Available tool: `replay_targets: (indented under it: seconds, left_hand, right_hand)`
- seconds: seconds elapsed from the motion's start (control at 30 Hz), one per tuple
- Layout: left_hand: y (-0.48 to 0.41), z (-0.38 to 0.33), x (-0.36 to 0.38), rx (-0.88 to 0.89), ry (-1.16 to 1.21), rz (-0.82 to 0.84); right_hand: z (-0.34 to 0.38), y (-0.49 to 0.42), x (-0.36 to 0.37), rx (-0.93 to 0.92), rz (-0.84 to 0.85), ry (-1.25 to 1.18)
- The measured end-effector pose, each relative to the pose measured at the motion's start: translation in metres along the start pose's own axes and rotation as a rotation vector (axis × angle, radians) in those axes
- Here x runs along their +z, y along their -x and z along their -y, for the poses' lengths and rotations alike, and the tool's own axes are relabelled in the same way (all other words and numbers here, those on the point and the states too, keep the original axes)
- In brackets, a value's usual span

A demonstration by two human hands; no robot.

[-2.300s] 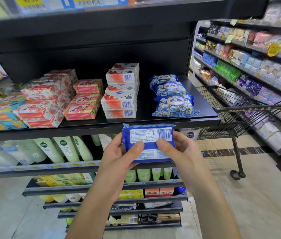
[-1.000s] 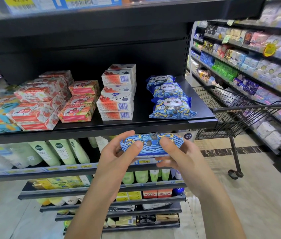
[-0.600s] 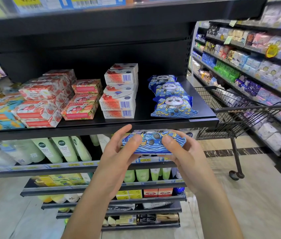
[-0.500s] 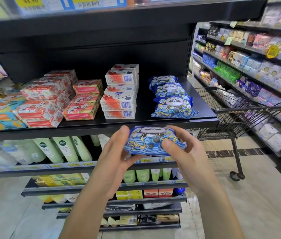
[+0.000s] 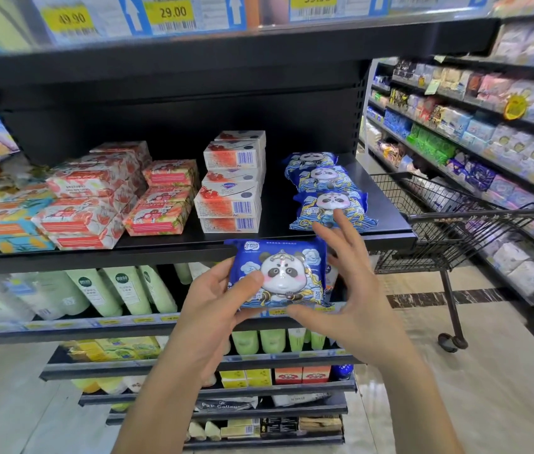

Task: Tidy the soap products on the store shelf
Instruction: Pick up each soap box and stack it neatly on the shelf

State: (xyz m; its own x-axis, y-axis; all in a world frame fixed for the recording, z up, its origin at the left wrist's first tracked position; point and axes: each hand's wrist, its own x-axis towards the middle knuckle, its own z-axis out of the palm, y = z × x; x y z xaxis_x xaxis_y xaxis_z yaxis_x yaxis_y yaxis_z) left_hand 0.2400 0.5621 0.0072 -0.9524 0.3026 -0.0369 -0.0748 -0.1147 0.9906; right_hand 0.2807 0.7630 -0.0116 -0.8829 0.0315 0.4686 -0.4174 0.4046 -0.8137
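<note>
Left grip [image 5: 213, 306] pinches glossy blue rectangular panda pack [image 5: 280, 273] | right grip [image 5: 357, 296] fingers spread beside it

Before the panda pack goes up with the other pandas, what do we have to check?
1. Face showing on the panda pack: ok, the panda looks at us.
2. Grip of the left hand: ok, thumb pressed on the front.
3. Grip of the right hand: not ok, fingers spread, only the thumb at the bottom edge.
4. The row of panda packs tidy: ok, faces up, in line.
5. Room in front of that row: not ok, the front one lies near the shelf lip.
6. Room behind the row: cannot tell.
</note>
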Motion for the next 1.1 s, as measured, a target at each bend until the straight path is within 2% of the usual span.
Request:
replay_targets:
  seconds: [0.07, 0.13, 0.3, 0.4, 0.57, 0.7, 0.87, 1.1]
  left_hand:
    - [-0.002, -0.001, -0.002, 0.026, 0.001, -0.028]
    - [-0.005, -0.003, -0.006, 0.044, -0.002, -0.05]
    - [-0.018, -0.013, -0.019, 0.155, -0.091, -0.044]
    - [-0.03, -0.015, -0.037, 0.261, -0.324, 0.006]
    - [-0.057, -0.001, -0.055, 0.391, -0.954, -0.08]
    - [-0.082, 0.018, -0.053, 0.456, -1.179, -0.105]
    - [-0.095, 0.033, -0.053, 0.532, -1.082, -0.209]
    - [-0.098, 0.035, -0.052, 0.575, -1.033, -0.256]
  right_hand:
    - [0.002, -0.008, 0.0, -0.1, 0.014, 0.265]
    - [0.002, -0.02, 0.005, -0.186, 0.011, 0.39]
    - [0.01, -0.051, 0.007, -0.255, -0.022, 0.407]
    - [0.019, -0.077, 0.003, -0.228, -0.033, 0.369]
    - [0.032, -0.142, 0.004, -0.115, -0.058, 0.334]
    - [0.04, -0.189, 0.018, -0.017, 0.031, 0.456]
    - [0.034, -0.216, 0.028, 0.089, 0.136, 0.441]
    - [0.025, -0.209, 0.027, 0.131, 0.111, 0.382]
